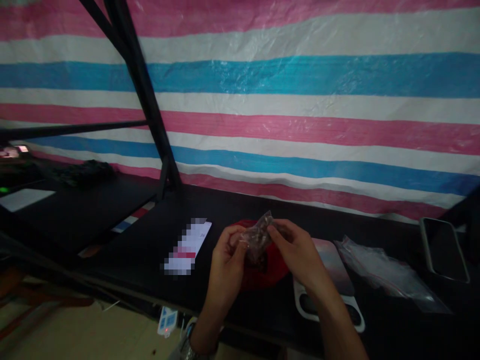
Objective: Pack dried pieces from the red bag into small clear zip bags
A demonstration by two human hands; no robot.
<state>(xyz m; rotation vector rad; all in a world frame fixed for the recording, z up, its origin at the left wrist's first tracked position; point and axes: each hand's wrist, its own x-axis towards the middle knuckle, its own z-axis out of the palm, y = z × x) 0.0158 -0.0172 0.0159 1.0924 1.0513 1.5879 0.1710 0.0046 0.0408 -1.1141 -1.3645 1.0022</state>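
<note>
A small clear plastic bag (pixel 258 239) with dark bits inside is held up between my two hands. My left hand (pixel 229 255) pinches its left side between thumb and fingers. On the opposite side, my right hand (pixel 294 245) grips the bag near its upper corner. Below both hands lies a red bowl-like container (pixel 258 280), partly hidden by them, with something dark in it that I cannot make out. Just right of it, partly behind my right forearm, sits a white kitchen scale (pixel 332 260) with a shiny platform.
Several flat clear bags (pixel 390 272) lie right of the scale on the black table (pixel 150 262), with a phone (pixel 444 250) beyond them. A partly blurred-out white paper (pixel 189 247) lies to the left. A black metal frame (pixel 144 100) stands before the striped tarp (pixel 300 110).
</note>
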